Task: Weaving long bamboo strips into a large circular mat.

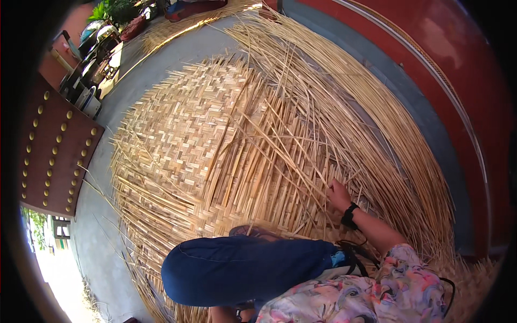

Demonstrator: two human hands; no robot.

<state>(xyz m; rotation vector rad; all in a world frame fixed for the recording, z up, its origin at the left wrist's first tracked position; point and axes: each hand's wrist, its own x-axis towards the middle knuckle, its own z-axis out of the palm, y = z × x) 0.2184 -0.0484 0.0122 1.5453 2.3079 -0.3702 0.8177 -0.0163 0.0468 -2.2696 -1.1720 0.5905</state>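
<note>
A large mat [183, 129] of flat, straw-coloured strips, probably split reed or cane, lies on the floor before me, woven in a herringbone pattern. Over its right part run loose reed strips [285, 156], several crossing at a slant. My right hand [338, 195], a dark band on its wrist, is closed in a fist low over the mat's right side. Slanting strips run up to that fist and seem gripped in it; the fingertips are hidden. Only a bit of my left hand [246, 314] shows at the lower edge, below my bent knee, its fingers mostly hidden.
A long bundle of loose reed strips [377, 97] curves along the right, beside a red wall [452, 54]. On the left stands a dark red studded door [56, 145]. Parked motorbikes or scooters [99, 59] and plants [116, 11] are at the far left. My blue-trousered knee [226, 269] covers the mat's near edge.
</note>
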